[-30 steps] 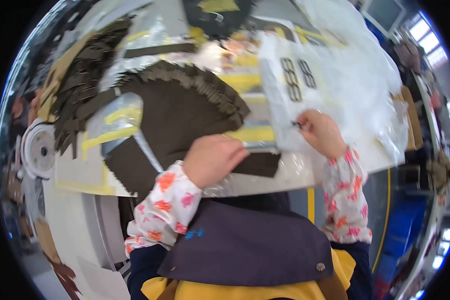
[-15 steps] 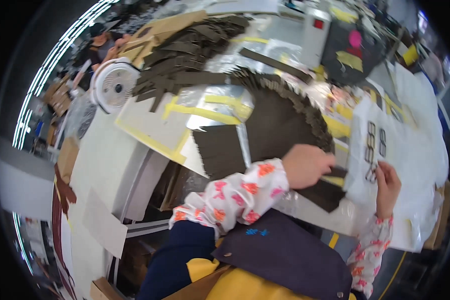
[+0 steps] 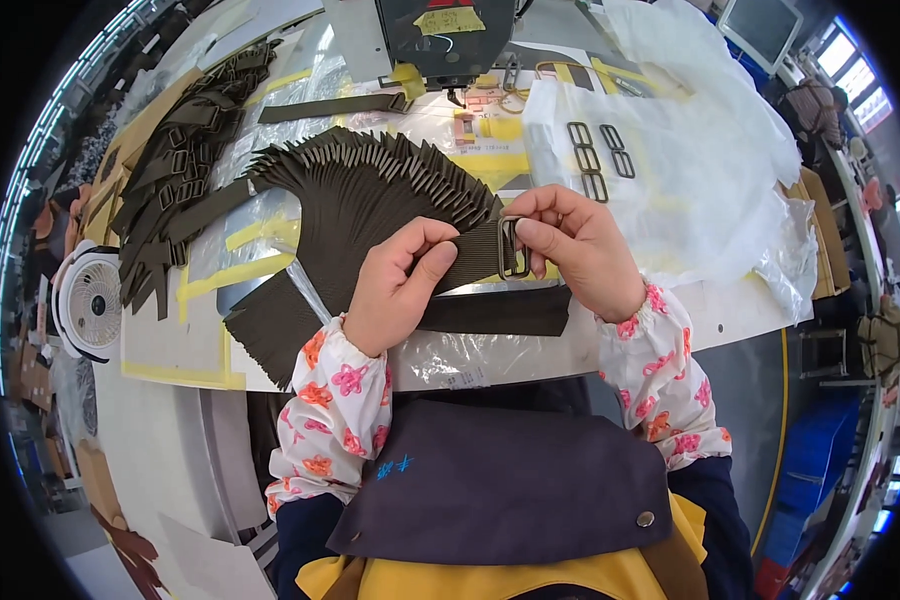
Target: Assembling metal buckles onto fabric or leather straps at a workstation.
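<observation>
Between my hands is a dark olive webbing strap (image 3: 477, 257). My left hand (image 3: 400, 280) pinches it at its left part, thumb on top. In the fingers of my right hand (image 3: 585, 255) is a dark metal slide buckle (image 3: 513, 248), held at the strap's right end; the strap seems to reach into the buckle, but my fingers partly cover the spot. A fanned pile of webbing straps (image 3: 355, 200) lies just beyond my left hand. Below the held strap, more dark straps (image 3: 500, 312) lie flat on the table. Several loose slide buckles (image 3: 586, 160) rest on white plastic sheeting (image 3: 660, 215) at the right.
A heap of straps with buckles (image 3: 185, 165) lies at the far left, near a white fan (image 3: 88, 302). Beyond the pile stands a dark machine head (image 3: 448, 45). One strap with a buckle (image 3: 330, 107) lies before it. Yellow tape (image 3: 225, 275) marks the table.
My view has turned toward the right. My hands have come together over the table; the right hand has left the buckles on the sheeting with one buckle, and the left now holds a strap.
</observation>
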Tool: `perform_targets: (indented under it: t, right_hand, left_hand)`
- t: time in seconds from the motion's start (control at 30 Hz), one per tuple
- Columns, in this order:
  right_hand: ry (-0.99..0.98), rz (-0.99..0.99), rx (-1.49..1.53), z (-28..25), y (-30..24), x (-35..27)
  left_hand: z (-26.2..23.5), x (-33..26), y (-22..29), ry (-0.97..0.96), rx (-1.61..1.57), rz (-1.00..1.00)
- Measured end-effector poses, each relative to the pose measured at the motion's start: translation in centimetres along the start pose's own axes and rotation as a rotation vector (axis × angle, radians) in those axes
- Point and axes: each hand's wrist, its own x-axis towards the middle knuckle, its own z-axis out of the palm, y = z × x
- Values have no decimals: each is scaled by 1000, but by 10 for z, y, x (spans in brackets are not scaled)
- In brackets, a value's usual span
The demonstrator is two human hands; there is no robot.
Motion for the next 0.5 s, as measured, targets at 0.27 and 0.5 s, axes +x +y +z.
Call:
perform_targets:
  t: [0.27, 0.5]
  right_hand:
    - [116, -22, 433, 0, 10, 5]
    - [145, -7, 371, 15, 28, 7]
  left_hand:
    - [2, -2, -7, 75, -17, -14]
    - [8, -1, -9, 235, 89, 96]
